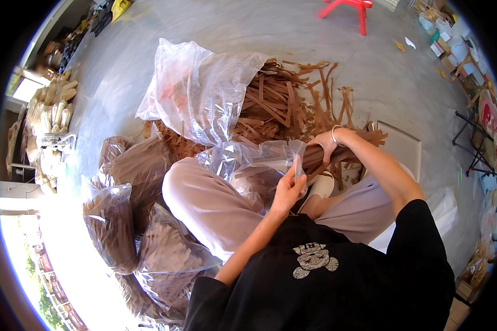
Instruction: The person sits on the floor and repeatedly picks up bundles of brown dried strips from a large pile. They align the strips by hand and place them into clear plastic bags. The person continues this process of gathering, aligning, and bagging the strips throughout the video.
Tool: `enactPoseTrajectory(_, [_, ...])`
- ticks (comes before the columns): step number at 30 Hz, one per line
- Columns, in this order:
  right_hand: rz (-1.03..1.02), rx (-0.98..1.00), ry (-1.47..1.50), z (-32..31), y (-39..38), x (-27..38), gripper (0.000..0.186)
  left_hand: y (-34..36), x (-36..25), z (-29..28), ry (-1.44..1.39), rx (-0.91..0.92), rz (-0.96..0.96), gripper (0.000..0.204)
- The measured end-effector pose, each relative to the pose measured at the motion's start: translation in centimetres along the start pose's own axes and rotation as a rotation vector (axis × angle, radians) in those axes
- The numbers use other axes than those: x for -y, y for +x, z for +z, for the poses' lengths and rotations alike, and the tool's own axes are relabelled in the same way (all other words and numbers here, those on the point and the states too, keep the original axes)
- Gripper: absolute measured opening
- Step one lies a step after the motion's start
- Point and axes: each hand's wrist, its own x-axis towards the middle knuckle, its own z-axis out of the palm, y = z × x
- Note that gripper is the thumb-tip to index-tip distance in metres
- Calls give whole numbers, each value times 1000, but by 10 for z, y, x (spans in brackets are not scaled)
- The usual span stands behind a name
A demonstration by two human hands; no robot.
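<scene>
Brown strip bundle (pixel 345 155) runs nearly crosswise, its ragged end pointing right.

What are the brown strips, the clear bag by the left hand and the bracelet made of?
Brown strips: perhaps dried leaf or paper, fairly dull; they look flat and thin.
Clear bag: most likely plastic film, shiny; it's see-through and its creases glint.
Bracelet: maybe smooth metal; it looks pale and rigid, but too small to be sure.
</scene>
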Motion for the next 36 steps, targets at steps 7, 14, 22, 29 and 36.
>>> enactPoseTrajectory(7, [-135,159,-272,49,54,43,85,5,3,13,137,-50,40,60])
enactPoseTrajectory(14, [28,-199,-210,33,52,58,91,-3,2,7,30,-45,10,55])
enactPoseTrajectory(22, [91,-87,47,-2,35,10,92,-17,13,-26,109,-26,-110,42])
enactPoseTrajectory(29, [94,-110,147,-8,24,-34,94,-22,38,-54,383,-48,-81,16])
enactPoseTrajectory(36, [79,-441,-47,63,70,10,96,1,-8,-5,-15,-70,69,19])
